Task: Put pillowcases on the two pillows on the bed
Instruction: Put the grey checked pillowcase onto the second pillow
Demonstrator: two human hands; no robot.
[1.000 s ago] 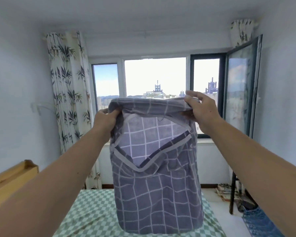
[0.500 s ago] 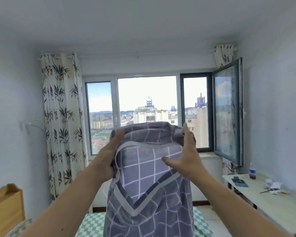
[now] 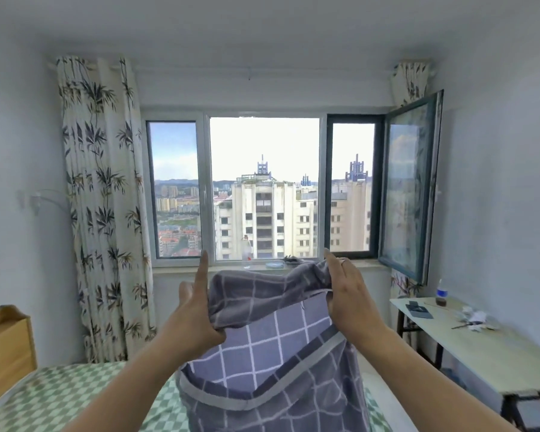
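I hold a grey checked pillowcase (image 3: 272,347) up in front of me, above the bed. It hangs down with a pale grey band along its open flap. My left hand (image 3: 197,310) pinches its top left corner between thumb and palm, with the fingers stretched upward. My right hand (image 3: 345,291) grips the bunched top right corner. The bed (image 3: 60,397), in a green and white checked sheet, lies below at the lower left. No pillow shows in this view.
A wooden headboard (image 3: 7,347) stands at the left edge. A pale desk (image 3: 480,353) with small items and a bottle (image 3: 441,296) runs along the right wall. An open window sash (image 3: 409,188) swings into the room. A floral curtain (image 3: 100,207) hangs at the left.
The pillowcase and both hands have dropped lower in view as my head tilted up. My left hand's fingers have opened upward, and the top edge is now stretched wider between my hands.
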